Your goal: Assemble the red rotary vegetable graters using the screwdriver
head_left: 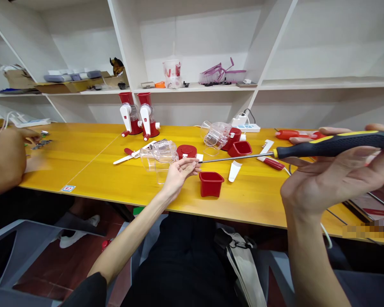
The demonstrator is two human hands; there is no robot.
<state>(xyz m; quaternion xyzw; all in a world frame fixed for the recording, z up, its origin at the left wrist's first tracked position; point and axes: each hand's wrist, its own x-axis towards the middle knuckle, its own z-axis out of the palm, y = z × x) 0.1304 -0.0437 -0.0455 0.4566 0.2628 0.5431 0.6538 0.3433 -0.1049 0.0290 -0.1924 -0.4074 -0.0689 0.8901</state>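
My right hand (336,170) holds a long screwdriver (326,145) by its black and yellow handle, palm turned up, the shaft pointing left. At the tip of that shaft, the fingers of my left hand (181,172) are pinched together; whether they grip the tip itself or a small part on it is too small to tell. Behind my left hand lie a clear plastic housing (161,151) and a red round base (187,151). A red square hopper (211,184) stands just right of it, near a white curved piece (234,170).
Two assembled red and white rotary graters (145,115) stand at the back. Another clear housing (216,134), a red hopper (240,149) and a white crank handle (269,155) lie behind the screwdriver. An orange-red tool (294,134) lies right. At far left, another person's hand (30,136) is near small metal parts.
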